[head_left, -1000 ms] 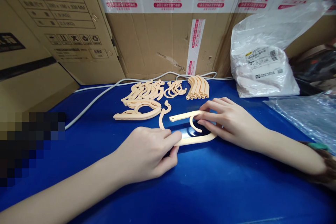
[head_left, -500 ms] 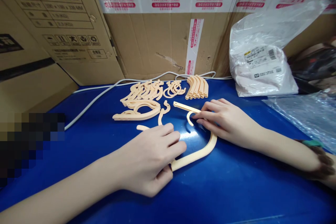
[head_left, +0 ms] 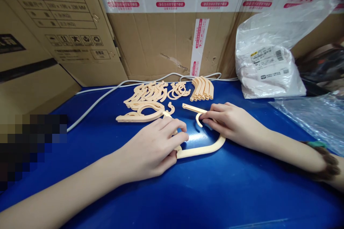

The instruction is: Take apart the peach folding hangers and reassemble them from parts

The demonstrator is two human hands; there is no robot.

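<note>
A cream plastic folding clothes hanger (head_left: 201,151) spans the gap between my two hands. My left hand (head_left: 156,146) has its thumb and fingers pinched on the near end of its curved arm; part of the hanger is hidden under the palm. My right hand (head_left: 231,121) is closed around the other side, where a straight slotted bar (head_left: 194,108) and a small hook (head_left: 198,120) stick out past the fingertips. Just behind my left hand, a loose S-shaped hook (head_left: 170,108) lies close to a stack of folded hangers (head_left: 139,117).
At the back of the blue table (head_left: 209,193) are piled hanger arms (head_left: 150,92), loose hooks (head_left: 177,91) and stacked curved arms (head_left: 202,88). A white cable (head_left: 99,107) runs behind them. Cardboard boxes (head_left: 161,43) wall the back; a white plastic bag (head_left: 268,68) stands right.
My left hand has moved up and away from me, tilting the hanger's curved arm flatter. My right hand has shifted slightly right, still gripping the hanger.
</note>
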